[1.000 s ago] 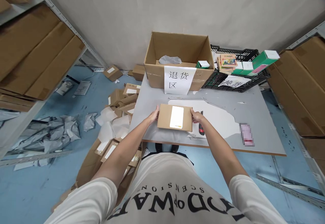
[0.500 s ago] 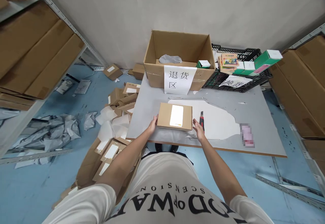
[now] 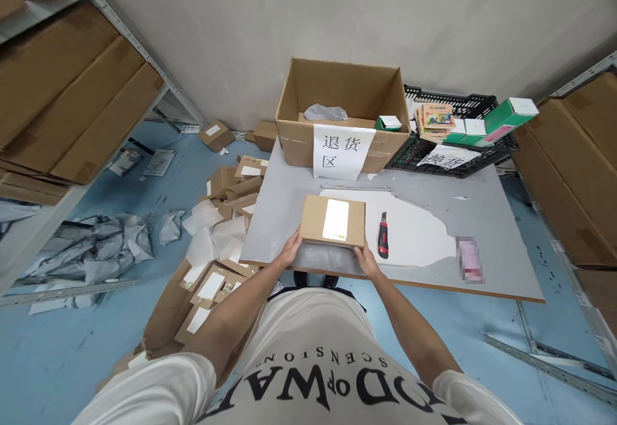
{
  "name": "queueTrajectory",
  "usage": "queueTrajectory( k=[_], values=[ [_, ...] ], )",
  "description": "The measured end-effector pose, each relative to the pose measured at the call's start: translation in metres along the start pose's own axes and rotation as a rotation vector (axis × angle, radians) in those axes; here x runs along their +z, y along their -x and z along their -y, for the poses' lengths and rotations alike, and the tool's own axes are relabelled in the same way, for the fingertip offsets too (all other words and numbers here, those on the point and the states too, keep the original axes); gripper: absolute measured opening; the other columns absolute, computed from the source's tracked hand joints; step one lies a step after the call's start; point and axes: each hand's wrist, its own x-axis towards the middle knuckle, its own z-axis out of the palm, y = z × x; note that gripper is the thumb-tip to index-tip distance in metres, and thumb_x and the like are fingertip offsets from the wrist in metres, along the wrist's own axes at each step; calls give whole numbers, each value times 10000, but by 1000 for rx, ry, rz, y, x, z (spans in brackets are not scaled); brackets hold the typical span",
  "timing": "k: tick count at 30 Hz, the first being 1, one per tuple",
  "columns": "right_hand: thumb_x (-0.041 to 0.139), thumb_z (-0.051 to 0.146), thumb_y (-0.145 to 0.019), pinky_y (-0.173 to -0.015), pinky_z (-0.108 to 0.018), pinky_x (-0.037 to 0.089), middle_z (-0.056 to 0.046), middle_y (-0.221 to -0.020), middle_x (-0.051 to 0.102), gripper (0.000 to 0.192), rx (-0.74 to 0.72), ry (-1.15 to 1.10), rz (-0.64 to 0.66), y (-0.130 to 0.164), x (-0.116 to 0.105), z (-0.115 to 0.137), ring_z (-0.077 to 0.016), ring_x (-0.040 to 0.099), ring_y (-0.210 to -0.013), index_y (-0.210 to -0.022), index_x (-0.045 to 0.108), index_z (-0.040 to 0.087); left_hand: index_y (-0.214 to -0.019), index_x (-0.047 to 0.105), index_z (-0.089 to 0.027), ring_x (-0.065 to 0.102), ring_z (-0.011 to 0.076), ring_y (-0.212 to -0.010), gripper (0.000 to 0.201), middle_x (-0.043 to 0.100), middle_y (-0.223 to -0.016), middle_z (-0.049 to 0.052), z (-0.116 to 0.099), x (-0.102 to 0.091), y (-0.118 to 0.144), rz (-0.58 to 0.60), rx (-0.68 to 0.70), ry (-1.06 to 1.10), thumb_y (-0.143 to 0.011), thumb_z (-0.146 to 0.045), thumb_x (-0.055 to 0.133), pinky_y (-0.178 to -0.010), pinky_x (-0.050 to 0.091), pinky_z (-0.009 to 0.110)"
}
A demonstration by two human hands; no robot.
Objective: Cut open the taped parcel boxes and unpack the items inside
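Note:
A small brown cardboard box [image 3: 313,219] with a white label on top is between my two hands, near the front edge of the grey table [image 3: 270,219]. My left hand [image 3: 291,249] grips its lower left corner, and my right hand [image 3: 367,260] has its fingers at the lower right corner. Parts of the fingers are hidden beneath the box. Just to the right of it lies a red and black utility knife [image 3: 383,236], blade end away from me, on a white sheet [image 3: 419,235].
Behind stand a large open carton [image 3: 296,145] with a paper sign and a black crate [image 3: 453,166] holding booklets and green boxes. A pixelated pink item [image 3: 469,260] lies at right. Opened cartons [image 3: 164,309] pile up on the floor at left, near shelving with big boxes [image 3: 72,97].
My right hand has moved left from beside the knife onto the box's right corner. My left hand has shifted slightly down along the left corner. The box stays nearly in place.

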Motion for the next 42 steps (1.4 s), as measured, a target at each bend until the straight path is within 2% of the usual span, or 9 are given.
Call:
queueTrajectory(
  k=[7, 11, 14, 17, 21, 24, 30, 37, 42],
  values=[
    [365, 482, -893, -1050, -391, 370, -92, -1318, 560, 649, 14, 20, -11, 2, -1, 10, -231, 521, -1215, -1463, 242, 197, -1387, 438, -197, 298, 263, -1382, 783, 449, -1424, 77, -3, -1, 0, -4, -13, 11, -796, -710, 431, -1161, 167, 415],
    [345, 492, -899, -990, -384, 413, -79, -1257, 604, 581, 34, 104, -38, 0, -10, 23, -242, 558, -1159, -1408, 346, 211, -1385, 443, -189, 333, 290, -1360, 786, 460, -1415, 86, -18, -3, -2, 16, 5, 12, -785, -696, 475, -1150, 195, 433],
    [334, 496, -908, -897, -369, 446, -103, -1138, 661, 506, 47, 248, -64, -9, -27, 41, -271, 603, -1068, -1287, 487, 198, -1386, 440, -170, 350, 305, -1349, 802, 440, -1429, 99, -41, -8, -9, 82, 51, 43, -778, -689, 500, -1135, 235, 434],
    [349, 513, -907, -816, -336, 448, -108, -1010, 697, 452, 54, 385, -92, -23, -51, 69, -276, 633, -982, -1086, 614, 194, -1370, 464, -164, 282, 302, -1383, 811, 417, -1445, 98, -69, -13, -21, 102, 114, 62, -766, -704, 500, -1137, 231, 407],
    [351, 559, -897, -712, -276, 433, -82, -877, 718, 478, 33, 487, -114, -43, -84, 111, -240, 654, -865, -886, 663, 197, -1369, 470, -184, 240, 301, -1399, 822, 440, -1433, 79, -99, -19, -40, 71, 128, 74, -753, -727, 490, -1145, 203, 401],
    [360, 610, -876, -662, -251, 422, -79, -761, 719, 536, 58, 478, -108, -55, -100, 135, -219, 664, -777, -789, 675, 186, -1378, 459, -204, 280, 302, -1384, 788, 496, -1391, 63, -108, -20, -52, 45, 84, 142, -780, -716, 466, -1128, 245, 413],
    [421, 632, -844, -664, -257, 440, -75, -605, 690, 543, 164, 412, -61, -67, -101, 143, -207, 668, -657, -673, 672, 182, -1352, 492, -218, 387, 295, -1328, 753, 536, -1353, 55, -101, -17, -62, 58, 23, 231, -797, -722, 430, -1103, 291, 410],
    [482, 636, -811, -681, -285, 478, -75, -601, 693, 514, 286, 298, 43, -68, -82, 115, -209, 678, -614, -603, 624, 188, -1346, 491, -258, 487, 287, -1251, 746, 554, -1335, 55, -72, -13, -58, 94, -172, 273, -795, -750, 385, -1045, 359, 438],
    [477, 651, -805, -702, -312, 501, -72, -618, 698, 526, 302, 290, 49, -70, -73, 94, -211, 683, -618, -609, 624, 186, -1361, 471, -256, 475, 288, -1261, 765, 533, -1357, 57, -57, -11, -55, 99, -209, 293, -793, -758, 371, -1044, 358, 438]
  ],
)
